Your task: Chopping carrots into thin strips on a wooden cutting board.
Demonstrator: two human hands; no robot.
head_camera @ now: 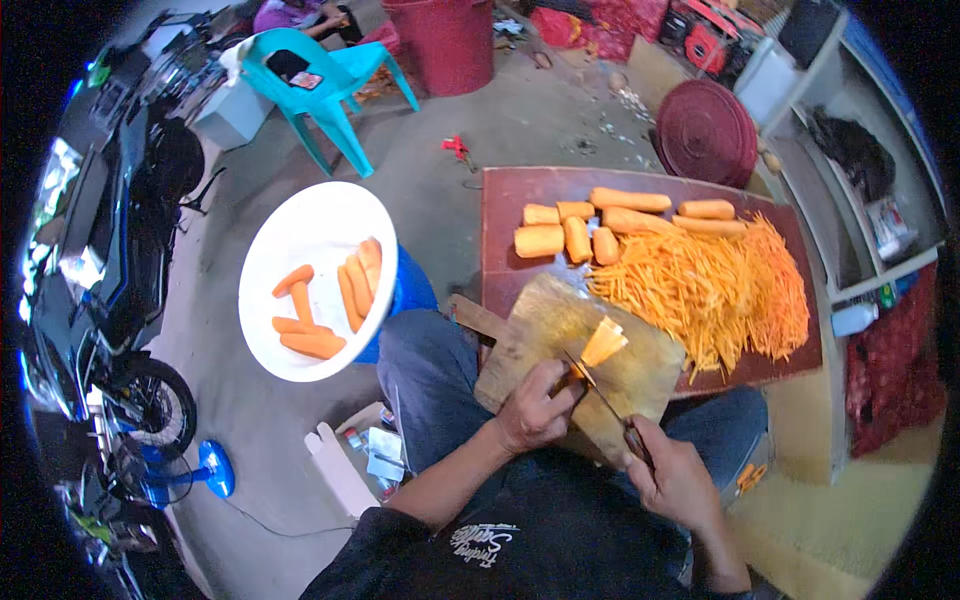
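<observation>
My right hand [670, 466] is closed around the handle of a knife [606, 401], its blade slanting up and left across a worn wooden chopping board [517, 375]. Under the blade's tip, the fingers of my left hand [541, 405] hold an orange carrot piece, mostly hidden by them. Just beyond the blade lie cut carrot slices [604, 342] on the board. A large heap of carrot strips [697, 292] covers the right of the low dark red table [517, 285]. Several peeled carrot lengths [630, 201] rest along its far side.
A white basin [262, 315] with several peeled carrots [307, 341] sits tilted on a blue container [409, 289] to the left. Farther off are a turquoise plastic chair [330, 71], a red bin [442, 52] and a seated person [300, 15]. Motorcycles [112, 262] line the left; shelving [832, 165] stands right.
</observation>
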